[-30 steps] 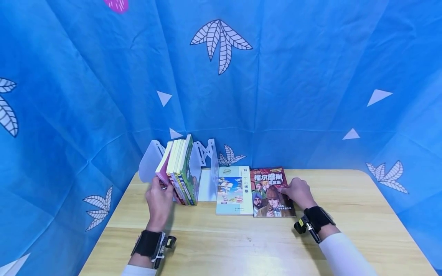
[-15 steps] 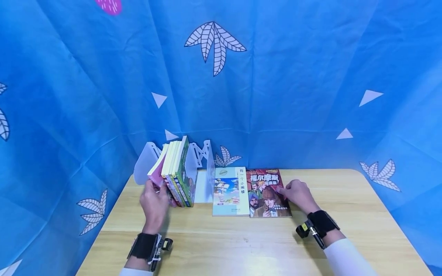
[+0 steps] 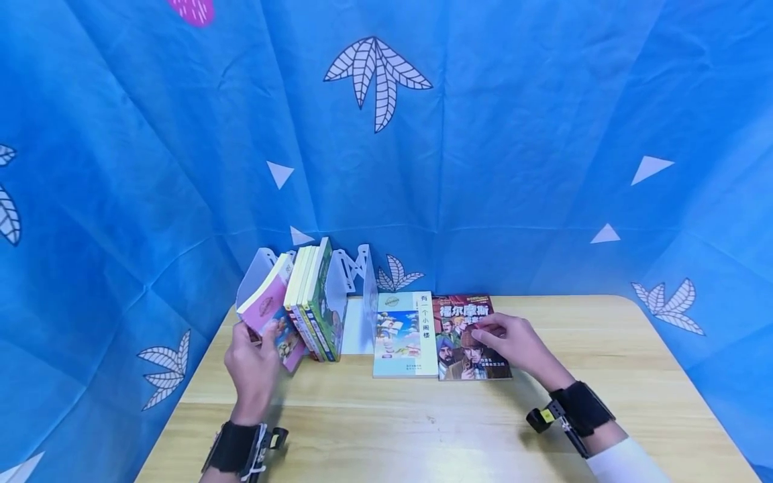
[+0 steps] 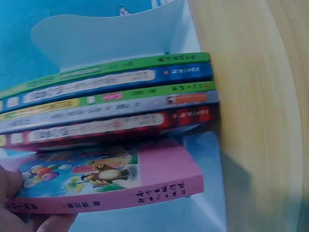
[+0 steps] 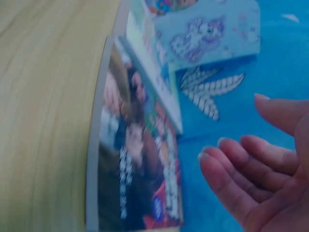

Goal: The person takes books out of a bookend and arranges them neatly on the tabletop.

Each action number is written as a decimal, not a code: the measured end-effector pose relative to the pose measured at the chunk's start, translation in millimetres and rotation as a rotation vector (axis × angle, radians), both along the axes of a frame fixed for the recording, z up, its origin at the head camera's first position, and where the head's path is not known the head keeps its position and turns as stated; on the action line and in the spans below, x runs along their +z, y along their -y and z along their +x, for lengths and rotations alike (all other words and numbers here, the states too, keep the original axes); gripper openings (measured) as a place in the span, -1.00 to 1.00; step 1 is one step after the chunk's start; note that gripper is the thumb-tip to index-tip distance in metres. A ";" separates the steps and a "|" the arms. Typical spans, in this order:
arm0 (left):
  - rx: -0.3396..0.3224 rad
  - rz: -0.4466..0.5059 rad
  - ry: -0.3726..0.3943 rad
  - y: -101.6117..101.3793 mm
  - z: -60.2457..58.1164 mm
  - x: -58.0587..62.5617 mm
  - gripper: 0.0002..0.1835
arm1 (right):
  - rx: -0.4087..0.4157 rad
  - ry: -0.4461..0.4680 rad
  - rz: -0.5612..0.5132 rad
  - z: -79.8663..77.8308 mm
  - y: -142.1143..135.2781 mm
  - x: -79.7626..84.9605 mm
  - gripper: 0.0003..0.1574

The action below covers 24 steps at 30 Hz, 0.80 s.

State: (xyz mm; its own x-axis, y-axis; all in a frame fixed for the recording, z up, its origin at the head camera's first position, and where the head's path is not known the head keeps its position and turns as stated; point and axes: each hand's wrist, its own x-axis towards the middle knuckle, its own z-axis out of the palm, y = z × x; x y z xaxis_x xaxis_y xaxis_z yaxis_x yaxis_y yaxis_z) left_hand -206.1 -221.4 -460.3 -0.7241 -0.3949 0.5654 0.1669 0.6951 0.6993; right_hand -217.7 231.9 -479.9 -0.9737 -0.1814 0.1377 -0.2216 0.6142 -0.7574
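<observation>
My left hand (image 3: 250,369) grips a pink book (image 3: 266,305) by its spine, thumb on the illustrated cover, fingers behind. The book leans left, apart from the upright row of books (image 3: 311,302) in a white bookend rack (image 3: 370,288). In the left wrist view, the pink book (image 4: 169,169) shows a picture with balloons, and the row's spines are green, blue, yellow, grey and red. My right hand (image 3: 516,342) is over a red book (image 3: 471,362) lying flat with detective figures on it. In the right wrist view its relaxed fingers (image 5: 231,169) hold nothing.
A light blue book (image 3: 401,345) lies flat between the rack and the red book. Behind the wooden table (image 3: 386,436) hangs a blue curtain (image 3: 513,168) with leaf prints. In the right wrist view, the rack's side panel (image 5: 212,38) carries a unicorn-like drawing.
My left hand has pulled the pink book leftward and tilted it away from the row, opening a gap. My right hand has shifted slightly over the red book.
</observation>
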 end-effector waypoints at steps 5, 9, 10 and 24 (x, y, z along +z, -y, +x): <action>-0.008 -0.041 -0.037 6.0 13.3 12.3 -0.63 | 0.082 0.001 -0.076 13.2 8.6 10.3 -0.52; -0.026 -0.065 -0.053 10.3 24.0 21.0 -0.63 | 0.117 0.014 -0.112 21.6 12.7 14.4 -0.52; -0.029 -0.071 -0.062 11.4 26.7 23.4 -0.63 | 0.122 0.013 -0.118 23.5 13.6 15.2 -0.52; -0.003 -0.181 -0.003 28.5 74.2 52.0 -0.62 | 0.136 0.034 -0.162 43.4 22.1 22.2 -0.48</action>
State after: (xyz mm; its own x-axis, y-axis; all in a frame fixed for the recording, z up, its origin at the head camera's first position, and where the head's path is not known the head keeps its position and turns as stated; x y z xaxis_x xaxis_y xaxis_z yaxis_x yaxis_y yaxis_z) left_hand -131.9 -249.8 -408.3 -0.7232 -0.2841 0.6295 0.1715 0.8090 0.5622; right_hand -174.3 209.7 -457.7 -0.9462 -0.2901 0.1433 -0.2670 0.4500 -0.8522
